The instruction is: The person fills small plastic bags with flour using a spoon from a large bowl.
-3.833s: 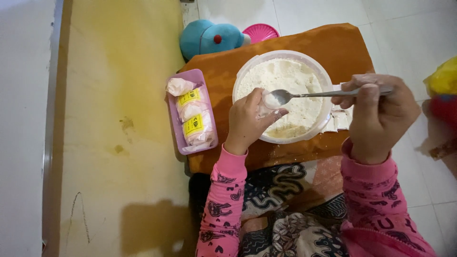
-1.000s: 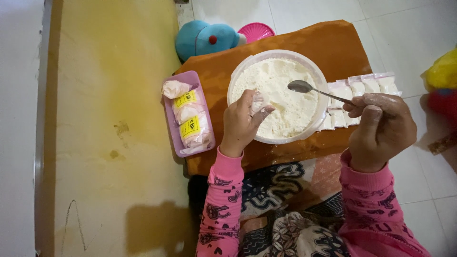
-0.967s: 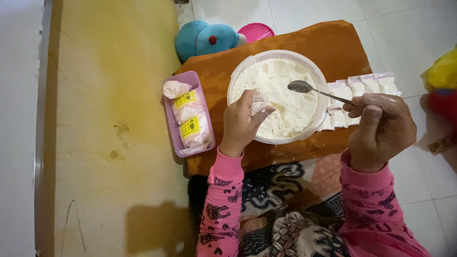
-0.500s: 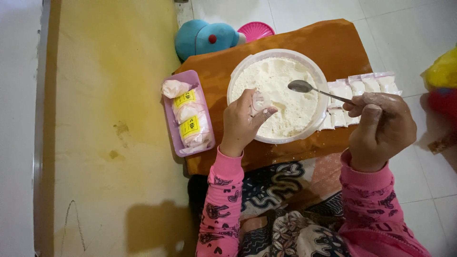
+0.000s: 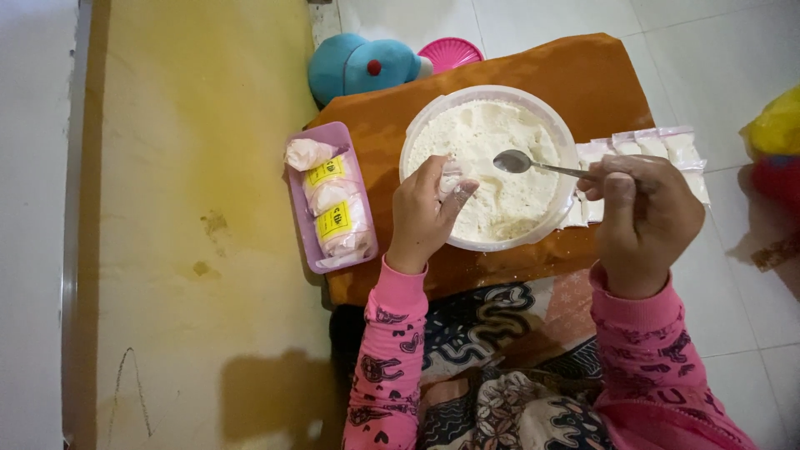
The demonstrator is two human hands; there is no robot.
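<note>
White powder fills the round bowl (image 5: 417,137). Above it, the right hand (image 5: 646,218) grips a metal spoon (image 5: 533,164). The left hand (image 5: 425,212) pinches a small clear packet (image 5: 451,178) at the bowl's near-left rim.

The left hand (image 5: 425,212) covers most of the small clear bag (image 5: 452,177) it pinches — whether the bag holds anything cannot be told. The right hand (image 5: 646,218) hides the spoon (image 5: 533,165) handle's end and part of the strip of sachets (image 5: 646,154) behind it. The yellow and red thing (image 5: 775,142) is cut off by the right edge — its kind is unclear. The bench (image 5: 575,75) hides part of the pink lid (image 5: 450,52).
</note>
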